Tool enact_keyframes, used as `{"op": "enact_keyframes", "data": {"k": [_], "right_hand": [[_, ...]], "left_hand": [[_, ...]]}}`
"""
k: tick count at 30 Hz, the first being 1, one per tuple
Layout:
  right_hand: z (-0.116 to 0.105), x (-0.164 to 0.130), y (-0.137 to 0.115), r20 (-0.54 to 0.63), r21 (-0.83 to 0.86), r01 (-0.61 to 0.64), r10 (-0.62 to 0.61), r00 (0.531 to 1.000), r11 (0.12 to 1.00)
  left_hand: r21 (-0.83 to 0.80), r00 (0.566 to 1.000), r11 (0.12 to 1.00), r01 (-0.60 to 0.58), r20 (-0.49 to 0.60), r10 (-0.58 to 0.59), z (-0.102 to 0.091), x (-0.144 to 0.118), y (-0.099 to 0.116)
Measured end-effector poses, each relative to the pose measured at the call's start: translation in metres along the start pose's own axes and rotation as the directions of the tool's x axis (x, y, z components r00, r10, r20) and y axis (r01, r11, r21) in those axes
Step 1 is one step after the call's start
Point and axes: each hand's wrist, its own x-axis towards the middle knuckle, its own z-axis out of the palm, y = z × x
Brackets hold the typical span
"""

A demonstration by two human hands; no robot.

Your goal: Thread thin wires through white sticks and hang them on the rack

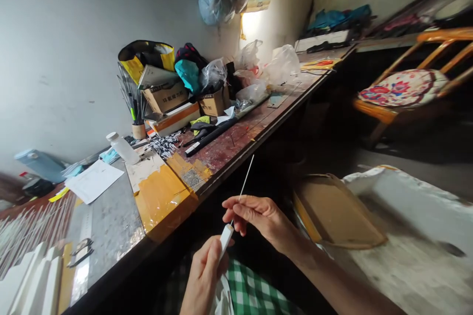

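My left hand (pixel 205 270) grips a small white flat piece (pixel 225 237) upright, low in the middle of the view, over my lap. My right hand (pixel 258 216) pinches a thin white rod (pixel 247 176) between its fingertips. The rod slants up and to the right, and its lower end meets the top of the white piece. Both hands sit just in front of the workbench edge (pixel 207 189), above a green checked cloth (pixel 254 293).
The long workbench holds yellow-taped patches (pixel 162 197), a paper sheet (pixel 94 180), a white bottle (pixel 121 147), cardboard boxes (pixel 166 96), bags and a heap of small black-and-white sticks (pixel 162 145). An open cardboard box (pixel 332 211) lies at my right. A wooden chair (pixel 406 86) stands farther back.
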Motion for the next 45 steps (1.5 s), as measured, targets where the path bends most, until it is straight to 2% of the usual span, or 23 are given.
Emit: {"op": "enact_keyframes", "data": {"k": [3, 8, 10, 13, 16, 24, 29, 34, 39, 45], "right_hand": [[0.000, 0.000, 0.004, -0.113, 0.027, 0.027, -0.024, 0.993, 0.999], [-0.013, 0.005, 0.010, -0.306, -0.021, 0.068, -0.071, 0.949, 0.997], [-0.019, 0.007, 0.010, -0.287, -0.009, 0.046, -0.047, 0.957, 0.999], [-0.026, 0.007, 0.007, -0.120, 0.034, -0.063, 0.066, 0.991, 0.997], [-0.030, 0.005, 0.004, -0.010, 0.028, -0.131, 0.132, 0.991, 0.991], [-0.022, 0.003, 0.016, -0.104, 0.020, -0.130, 0.132, 0.986, 0.991], [-0.014, 0.000, 0.029, -0.119, 0.017, -0.144, 0.145, 0.982, 0.989], [-0.010, -0.002, 0.034, -0.109, 0.005, -0.145, 0.145, 0.983, 0.989], [-0.012, -0.003, 0.027, -0.010, 0.022, -0.152, 0.152, 0.988, 0.988], [-0.011, -0.003, 0.034, -0.161, -0.029, -0.106, 0.100, 0.982, 0.994]], "left_hand": [[0.070, 0.999, 0.996, -0.048, -0.007, 0.049, -0.004, -0.003, -0.009], [0.183, 0.990, 0.976, -0.119, -0.051, 0.130, -0.009, -0.010, -0.017], [0.197, 0.988, 0.974, -0.111, -0.084, 0.130, -0.010, -0.011, -0.021], [0.152, 0.987, 0.987, -0.059, -0.137, 0.080, -0.011, -0.012, -0.026], [0.121, 0.987, 0.992, -0.039, -0.152, 0.058, -0.010, -0.012, -0.028], [0.096, 0.979, 0.991, -0.090, -0.173, 0.106, 0.001, -0.008, -0.024], [0.017, 0.978, 0.997, -0.080, -0.193, 0.081, 0.007, -0.006, -0.023], [0.011, 0.977, 0.998, -0.057, -0.204, 0.058, 0.009, -0.006, -0.021], [0.019, 0.977, 0.998, -0.061, -0.203, 0.064, 0.008, -0.005, -0.022], [0.058, 0.955, 0.994, -0.098, -0.276, 0.110, 0.009, -0.007, -0.030]]}}
